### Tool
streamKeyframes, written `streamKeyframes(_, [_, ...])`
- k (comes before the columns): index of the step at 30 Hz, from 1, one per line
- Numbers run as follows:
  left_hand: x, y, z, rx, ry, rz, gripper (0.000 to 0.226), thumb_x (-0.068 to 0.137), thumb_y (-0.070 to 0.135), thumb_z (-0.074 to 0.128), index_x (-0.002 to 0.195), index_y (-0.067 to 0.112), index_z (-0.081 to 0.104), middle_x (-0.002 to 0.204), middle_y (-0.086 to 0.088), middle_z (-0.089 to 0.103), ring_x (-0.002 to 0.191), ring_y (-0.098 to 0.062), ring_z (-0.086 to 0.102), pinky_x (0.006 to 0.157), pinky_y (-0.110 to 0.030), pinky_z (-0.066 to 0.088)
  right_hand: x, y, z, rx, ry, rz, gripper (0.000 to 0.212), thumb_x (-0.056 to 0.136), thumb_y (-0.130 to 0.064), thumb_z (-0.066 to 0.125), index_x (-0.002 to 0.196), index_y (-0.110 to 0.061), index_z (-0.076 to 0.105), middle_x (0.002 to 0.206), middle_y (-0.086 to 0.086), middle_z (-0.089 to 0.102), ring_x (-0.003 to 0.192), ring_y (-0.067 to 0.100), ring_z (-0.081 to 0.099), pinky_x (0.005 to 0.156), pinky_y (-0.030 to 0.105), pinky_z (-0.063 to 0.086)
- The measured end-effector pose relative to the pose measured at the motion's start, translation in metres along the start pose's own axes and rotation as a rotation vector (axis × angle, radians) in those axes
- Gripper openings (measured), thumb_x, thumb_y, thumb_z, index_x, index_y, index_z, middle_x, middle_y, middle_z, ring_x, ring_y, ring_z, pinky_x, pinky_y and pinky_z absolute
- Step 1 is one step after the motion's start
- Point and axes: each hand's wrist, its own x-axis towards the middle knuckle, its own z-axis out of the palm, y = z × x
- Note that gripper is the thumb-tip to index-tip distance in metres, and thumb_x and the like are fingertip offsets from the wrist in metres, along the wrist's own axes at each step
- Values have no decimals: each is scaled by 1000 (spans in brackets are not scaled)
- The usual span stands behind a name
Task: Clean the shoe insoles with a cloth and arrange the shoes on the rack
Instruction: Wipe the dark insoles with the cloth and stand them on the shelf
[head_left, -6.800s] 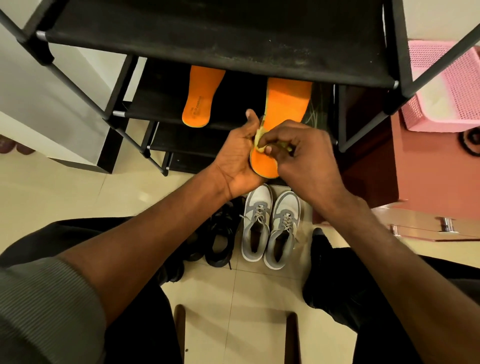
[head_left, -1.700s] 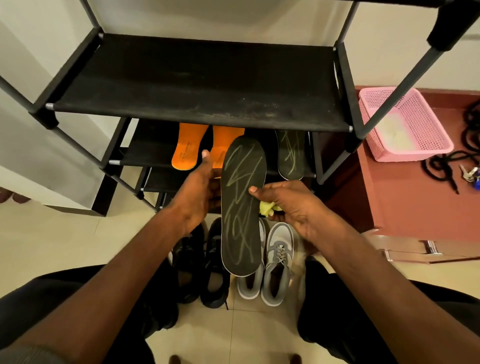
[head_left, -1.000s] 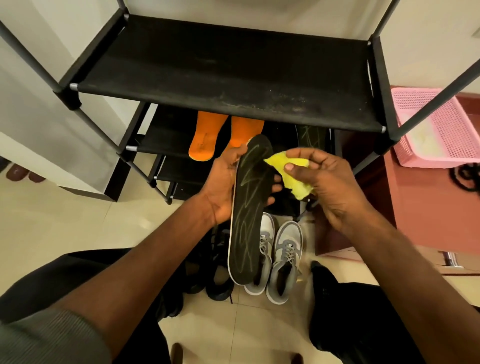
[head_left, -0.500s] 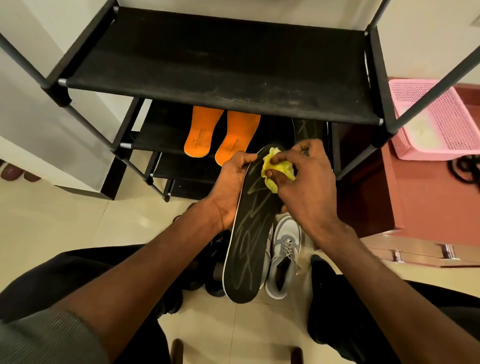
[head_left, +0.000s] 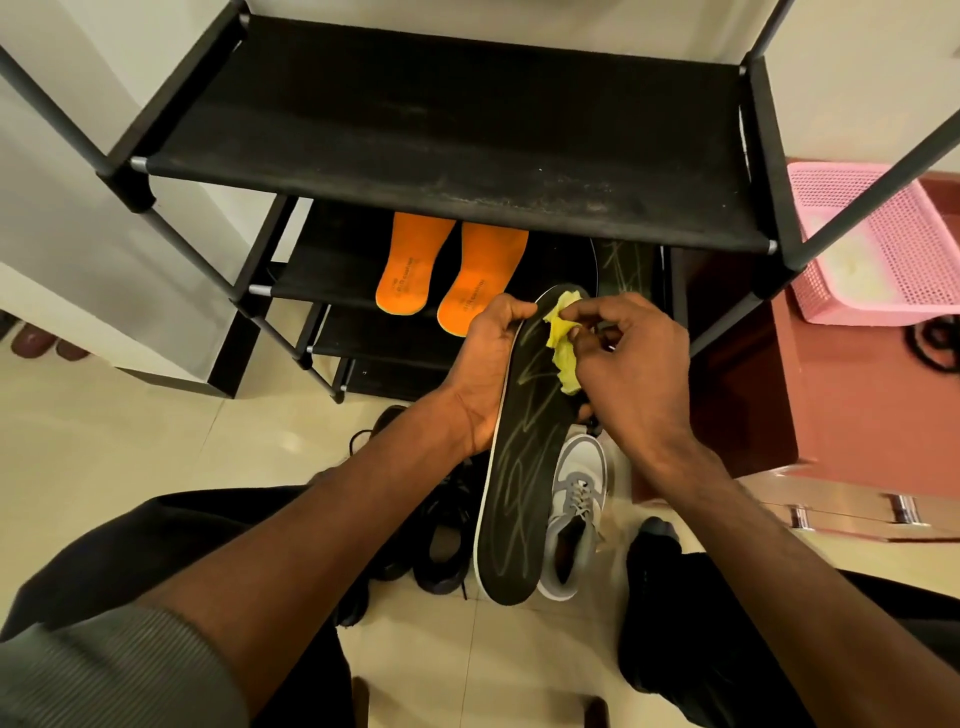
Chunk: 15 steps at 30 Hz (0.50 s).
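Note:
My left hand (head_left: 485, 364) grips the upper edge of a long black insole (head_left: 519, 478) with pale scribble lines, held upright in front of the rack. My right hand (head_left: 631, 358) pinches a crumpled yellow cloth (head_left: 563, 345) against the insole's top end. Two orange insoles (head_left: 447, 270) lie side by side on the rack's second shelf (head_left: 322, 275). A second black insole (head_left: 626, 262) lies on the same shelf to their right, partly hidden by the top shelf (head_left: 441, 124). On the floor below stand grey-and-white sneakers (head_left: 576, 514) and black shoes (head_left: 441, 535).
The black metal-framed shoe rack has several fabric shelves. A pink mesh basket (head_left: 878, 244) sits on a reddish cabinet (head_left: 857, 415) to the right, beside black cords (head_left: 935, 343). Cream floor tiles lie to the left. My dark-trousered knees flank the shoes.
The orange insole I held earlier now lies on the shelf beside the other. I hold a black insole instead, and the cloth has been brought onto its top end.

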Motion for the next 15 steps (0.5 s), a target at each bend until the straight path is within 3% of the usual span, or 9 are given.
streamKeyframes(2, [0,1,-2,-1,22,16,52,99,39,34,81,10,72,77,-10,67,68,-22,65,68,-34,52,-1,-2,1,43,-36,16,21,96,-11,68,111,-22,79,105,-19,63,84,14,70,66,43,64])
streamKeyframes(5, [2,0,-4,23,34,24,56,99,38,33,77,11,75,75,-9,69,67,-21,65,70,-36,50,-1,-4,2,82,-17,19,11,98,-25,72,105,-22,80,101,-16,66,82,15,71,65,46,63])
streamKeyframes(8, [2,0,0,38,27,12,55,99,39,33,80,9,74,76,-11,69,68,-22,65,70,-36,49,0,-3,2,75,24,30,5,95,-21,77,98,-24,79,102,-17,62,87,13,69,64,46,63])
streamKeyframes(12, [1,2,3,35,37,21,56,101,39,33,76,10,75,70,-8,68,60,-19,65,59,-28,53,1,-4,3,83,124,73,24,90,-21,82,111,-21,72,113,-9,57,85,1,67,58,32,63])
streamKeyframes(15, [0,4,5,62,40,43,55,102,37,32,76,11,73,67,-8,67,57,-18,64,56,-25,53,0,-4,3,116,109,84,26,91,-27,81,115,-19,74,111,-4,66,79,8,72,54,25,60])
